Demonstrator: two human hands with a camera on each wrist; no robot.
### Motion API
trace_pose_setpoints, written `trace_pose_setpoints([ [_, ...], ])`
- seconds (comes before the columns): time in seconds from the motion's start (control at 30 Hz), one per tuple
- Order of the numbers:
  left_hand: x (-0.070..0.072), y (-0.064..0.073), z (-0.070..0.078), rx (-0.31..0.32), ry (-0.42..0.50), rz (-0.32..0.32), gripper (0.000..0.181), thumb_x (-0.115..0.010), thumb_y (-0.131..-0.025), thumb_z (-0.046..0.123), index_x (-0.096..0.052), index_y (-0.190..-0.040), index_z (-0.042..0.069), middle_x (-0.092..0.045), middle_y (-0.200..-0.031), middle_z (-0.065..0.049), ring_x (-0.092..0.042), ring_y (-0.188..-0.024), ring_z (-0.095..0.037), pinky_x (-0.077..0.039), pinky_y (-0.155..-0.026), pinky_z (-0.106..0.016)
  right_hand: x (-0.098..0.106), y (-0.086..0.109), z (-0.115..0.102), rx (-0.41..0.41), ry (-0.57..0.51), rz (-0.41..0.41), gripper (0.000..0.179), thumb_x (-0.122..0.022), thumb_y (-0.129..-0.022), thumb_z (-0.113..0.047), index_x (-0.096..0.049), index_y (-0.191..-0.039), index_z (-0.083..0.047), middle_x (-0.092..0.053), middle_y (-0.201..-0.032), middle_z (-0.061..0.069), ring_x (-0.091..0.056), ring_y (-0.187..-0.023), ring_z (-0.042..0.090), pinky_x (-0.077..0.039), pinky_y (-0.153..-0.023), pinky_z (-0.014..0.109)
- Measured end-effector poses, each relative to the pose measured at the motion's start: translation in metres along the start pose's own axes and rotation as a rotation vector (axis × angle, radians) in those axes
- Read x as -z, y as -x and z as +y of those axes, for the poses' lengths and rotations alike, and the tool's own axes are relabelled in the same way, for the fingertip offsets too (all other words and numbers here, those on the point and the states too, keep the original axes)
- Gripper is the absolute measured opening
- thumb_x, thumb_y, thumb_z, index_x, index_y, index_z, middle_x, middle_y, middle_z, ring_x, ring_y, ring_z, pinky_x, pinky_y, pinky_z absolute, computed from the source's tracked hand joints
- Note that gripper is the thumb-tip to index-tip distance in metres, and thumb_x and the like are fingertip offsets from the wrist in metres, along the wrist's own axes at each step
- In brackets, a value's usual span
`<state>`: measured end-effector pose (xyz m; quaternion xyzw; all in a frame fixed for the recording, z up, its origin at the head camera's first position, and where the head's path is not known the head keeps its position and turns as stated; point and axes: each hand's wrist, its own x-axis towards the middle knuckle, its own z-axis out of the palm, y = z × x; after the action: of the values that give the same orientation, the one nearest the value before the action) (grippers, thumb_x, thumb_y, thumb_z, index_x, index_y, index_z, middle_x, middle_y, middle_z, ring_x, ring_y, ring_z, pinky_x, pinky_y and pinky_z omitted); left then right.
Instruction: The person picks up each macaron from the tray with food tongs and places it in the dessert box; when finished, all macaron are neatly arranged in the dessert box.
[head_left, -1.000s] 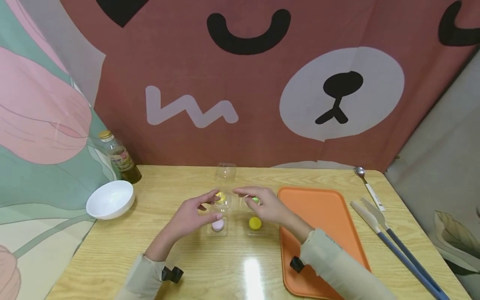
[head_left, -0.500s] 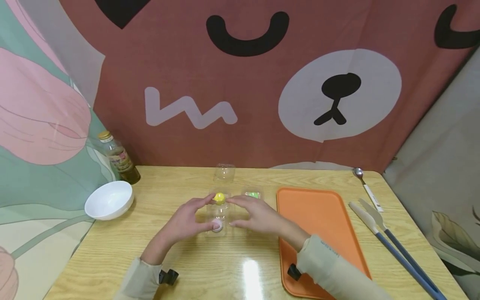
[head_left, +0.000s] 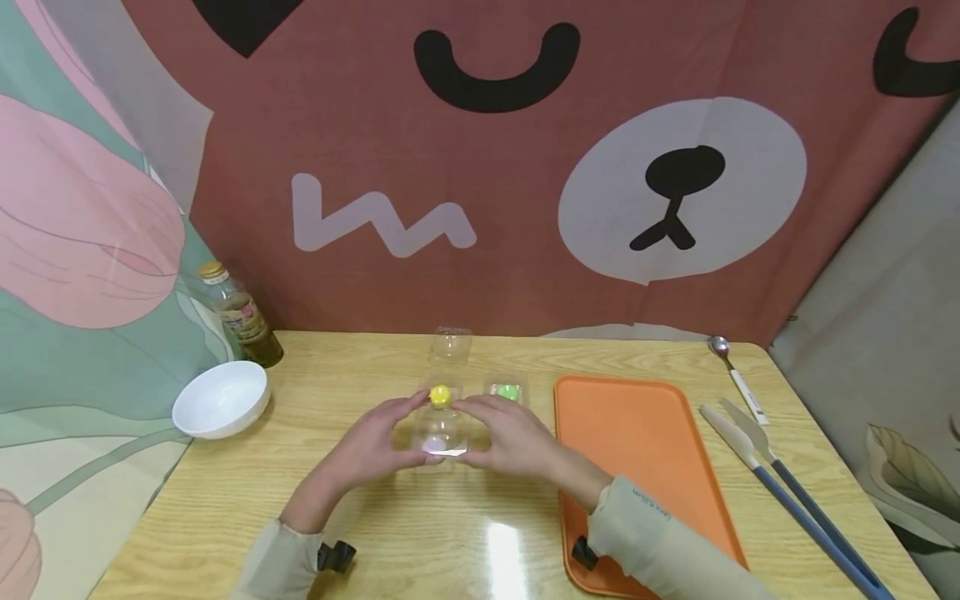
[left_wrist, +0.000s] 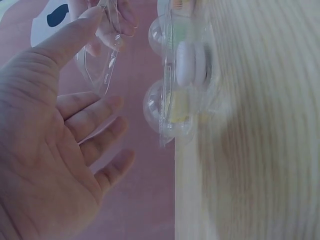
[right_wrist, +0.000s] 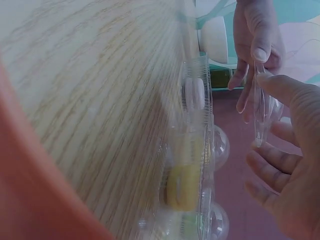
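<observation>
My left hand [head_left: 369,440] and my right hand [head_left: 517,435] hold a clear plastic domed lid [left_wrist: 102,65] between them. Thumbs grip its near edge and fingers its far side. The lid hovers over a lilac macaron [left_wrist: 187,62], which sits in a clear base at the front left. Behind it a yellow macaron [head_left: 440,395] shows between the fingertips, under a clear dome. A green macaron [head_left: 507,391] lies in its pack beyond my right hand. Another yellow macaron [right_wrist: 181,186] at the front right is hidden by that hand in the head view.
A second clear lid [head_left: 451,344] stands at the back. An orange tray [head_left: 637,417] lies right, under my right forearm. Further right are a spoon [head_left: 738,379] and long-handled tongs [head_left: 787,492]. A white bowl [head_left: 221,400] and an oil bottle [head_left: 243,317] stand left.
My right hand has moved left, exposing the green macaron and covering the front yellow one. The hands have come to the lid's two sides over the lilac macaron, and its near edge now glints.
</observation>
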<state>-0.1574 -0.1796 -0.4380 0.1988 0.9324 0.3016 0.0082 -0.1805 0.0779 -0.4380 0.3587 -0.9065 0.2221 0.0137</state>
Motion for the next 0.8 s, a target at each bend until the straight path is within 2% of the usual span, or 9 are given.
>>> trace_pose_setpoints([
  [0.1,0.002,0.000,0.000,0.021,-0.037,-0.010,0.097,-0.080,-0.076,0.062,-0.044,-0.155,0.020,-0.055,-0.151,-0.008,-0.051,-0.139,-0.036,-0.042,-0.114,-0.060,-0.001,0.000,-0.001,0.005,0.012,0.019,0.071,-0.078,-0.085,-0.049,-0.054,-0.147,-0.024,-0.059,-0.147,0.004,-0.055,-0.135,0.027,-0.048,-0.111,0.052],
  [0.27,0.003,-0.002,-0.002,0.021,-0.064,-0.017,0.090,-0.084,-0.075,0.057,-0.052,-0.150,0.018,-0.058,-0.147,-0.013,-0.054,-0.136,-0.036,-0.044,-0.112,-0.058,-0.003,-0.002,-0.004,0.005,0.023,0.019,0.073,-0.078,-0.085,-0.050,-0.052,-0.149,-0.023,-0.058,-0.148,0.006,-0.055,-0.136,0.027,-0.046,-0.113,0.052],
  [0.43,0.000,-0.002,-0.006,0.022,-0.109,-0.021,0.085,-0.085,-0.075,0.053,-0.057,-0.146,0.016,-0.061,-0.142,-0.013,-0.057,-0.132,-0.036,-0.047,-0.110,-0.056,-0.007,-0.004,-0.006,0.019,0.059,-0.006,0.076,-0.078,-0.086,-0.047,-0.049,-0.151,-0.019,-0.059,-0.147,0.005,-0.057,-0.134,0.026,-0.044,-0.114,0.051],
  [0.7,-0.004,0.002,-0.010,0.045,-0.262,-0.022,0.081,-0.086,-0.073,0.052,-0.062,-0.140,0.015,-0.065,-0.136,-0.016,-0.060,-0.127,-0.037,-0.049,-0.106,-0.057,-0.016,-0.010,-0.010,0.037,0.115,-0.058,0.077,-0.078,-0.087,-0.044,-0.048,-0.151,-0.014,-0.060,-0.146,0.005,-0.058,-0.133,0.024,-0.041,-0.118,0.048],
  [0.8,-0.005,0.002,-0.010,0.054,-0.287,-0.033,0.080,-0.086,-0.073,0.052,-0.063,-0.139,0.015,-0.066,-0.135,-0.017,-0.060,-0.127,-0.036,-0.049,-0.106,-0.056,-0.018,-0.011,-0.011,0.038,0.146,-0.076,0.078,-0.078,-0.087,-0.045,-0.047,-0.152,-0.015,-0.060,-0.146,0.005,-0.058,-0.133,0.023,-0.041,-0.118,0.046],
])
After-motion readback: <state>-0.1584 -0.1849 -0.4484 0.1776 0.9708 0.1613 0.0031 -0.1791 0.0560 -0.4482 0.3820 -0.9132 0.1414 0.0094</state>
